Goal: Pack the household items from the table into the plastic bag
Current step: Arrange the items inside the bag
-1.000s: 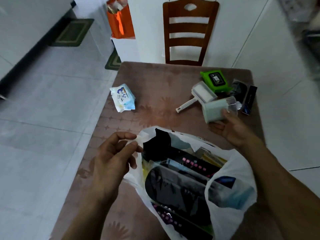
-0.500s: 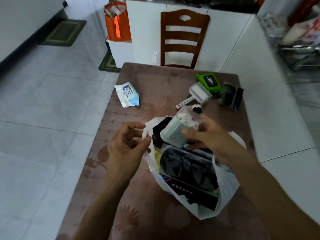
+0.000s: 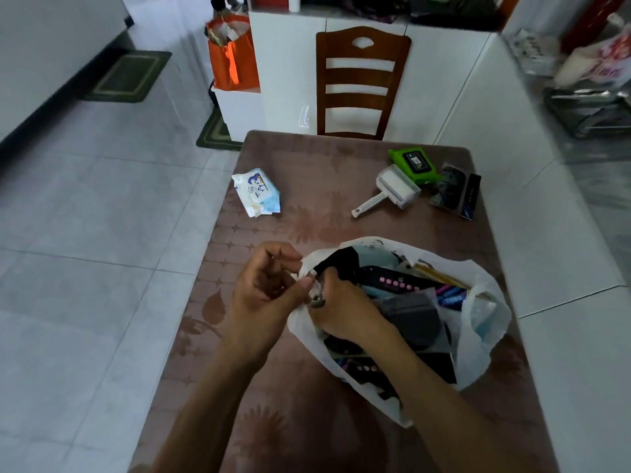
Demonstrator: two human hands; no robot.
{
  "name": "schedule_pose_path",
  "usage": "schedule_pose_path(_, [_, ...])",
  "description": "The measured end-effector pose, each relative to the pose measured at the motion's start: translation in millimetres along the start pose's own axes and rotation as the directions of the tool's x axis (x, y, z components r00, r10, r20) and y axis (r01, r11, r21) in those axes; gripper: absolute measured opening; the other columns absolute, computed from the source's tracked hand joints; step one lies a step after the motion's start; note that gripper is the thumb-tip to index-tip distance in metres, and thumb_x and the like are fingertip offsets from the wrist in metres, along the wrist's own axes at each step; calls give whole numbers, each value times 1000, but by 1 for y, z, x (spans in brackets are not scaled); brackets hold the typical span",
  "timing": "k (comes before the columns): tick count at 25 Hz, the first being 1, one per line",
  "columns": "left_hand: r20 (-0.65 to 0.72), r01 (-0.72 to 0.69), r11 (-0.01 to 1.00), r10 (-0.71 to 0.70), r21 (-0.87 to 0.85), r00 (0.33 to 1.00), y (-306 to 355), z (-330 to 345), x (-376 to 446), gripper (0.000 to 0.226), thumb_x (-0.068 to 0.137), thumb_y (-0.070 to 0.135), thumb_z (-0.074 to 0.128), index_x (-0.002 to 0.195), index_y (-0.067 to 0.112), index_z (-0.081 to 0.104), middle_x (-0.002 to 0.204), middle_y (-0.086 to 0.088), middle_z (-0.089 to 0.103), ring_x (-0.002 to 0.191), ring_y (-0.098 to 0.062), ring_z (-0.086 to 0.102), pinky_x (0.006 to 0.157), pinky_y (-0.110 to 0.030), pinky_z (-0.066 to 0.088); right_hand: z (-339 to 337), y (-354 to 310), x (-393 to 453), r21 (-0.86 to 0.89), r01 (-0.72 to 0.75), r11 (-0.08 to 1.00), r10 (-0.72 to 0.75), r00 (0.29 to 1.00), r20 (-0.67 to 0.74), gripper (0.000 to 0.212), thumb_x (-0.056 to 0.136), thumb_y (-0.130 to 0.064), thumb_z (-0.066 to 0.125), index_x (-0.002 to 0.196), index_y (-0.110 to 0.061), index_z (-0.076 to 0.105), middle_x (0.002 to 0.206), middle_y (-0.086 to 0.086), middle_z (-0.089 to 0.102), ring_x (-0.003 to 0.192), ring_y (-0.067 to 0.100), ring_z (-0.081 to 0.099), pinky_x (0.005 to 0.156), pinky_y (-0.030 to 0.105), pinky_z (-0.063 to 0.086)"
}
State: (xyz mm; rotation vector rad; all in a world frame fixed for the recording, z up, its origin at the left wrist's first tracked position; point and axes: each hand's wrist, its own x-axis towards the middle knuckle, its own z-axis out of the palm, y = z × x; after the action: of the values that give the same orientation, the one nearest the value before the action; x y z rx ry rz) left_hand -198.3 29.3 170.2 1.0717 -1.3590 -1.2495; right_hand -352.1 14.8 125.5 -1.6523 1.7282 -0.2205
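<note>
A person's left hand (image 3: 264, 288) pinches the near-left rim of a white plastic bag (image 3: 485, 322) on a brown table (image 3: 307, 172), holding its mouth open. A second ago the right hand (image 3: 345, 312) gripped a pale cup beyond the bag; now that hand is inside the mouth, just right of the pinch. Its fingers curl, but whether they still grip the cup cannot be told. The cup seems packed. Well beyond the hands, four items wait: a wipes pack (image 3: 257, 192), a lint roller (image 3: 392, 191), a green pack (image 3: 415, 163) and a dark packet (image 3: 456, 191).
</note>
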Motion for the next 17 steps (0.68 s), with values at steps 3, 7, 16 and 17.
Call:
schedule_pose_path(3, [9, -1, 1000, 1, 2, 1000, 2, 1, 4, 22, 84, 9, 69, 99, 22, 58, 87, -7, 65, 67, -28, 64, 62, -48, 57, 14, 7, -2, -187, 66, 980, -75, 996, -41, 73, 88, -45, 55, 146, -21, 17, 100, 5, 66, 89, 29, 67, 74, 38, 50])
schedule_pose_path(7, [-10, 20, 999, -19, 48, 1000, 2, 4, 12, 21, 86, 6, 67, 99, 19, 58, 90, -12, 67, 74, -29, 68, 68, -38, 62, 18, 18, 9, -400, 116, 909, -140, 990, -30, 84, 92, -46, 51, 152, -30, -7, 111, 13, 67, 97, 33, 64, 81, 44, 50])
schedule_pose_path(16, [-21, 34, 995, -32, 90, 999, 7, 9, 18, 17, 79, 28, 68, 95, 31, 66, 90, -7, 72, 75, -22, 71, 67, -27, 60, -108, 66, -62, -553, 101, 827, -320, 894, -314, 66, 81, -56, 62, 137, -28, 41, 131, 2, 59, 114, 28, 54, 88, 45, 48])
schedule_pose_path(17, [-31, 37, 997, -35, 71, 999, 6, 11, 15, 16, 80, 26, 67, 95, 30, 65, 90, -8, 72, 73, -23, 71, 67, -28, 59, -120, 79, -78, -554, -17, 832, -268, 863, -428, 71, 76, -61, 65, 134, -28, 43, 130, 2, 59, 113, 28, 55, 85, 43, 48])
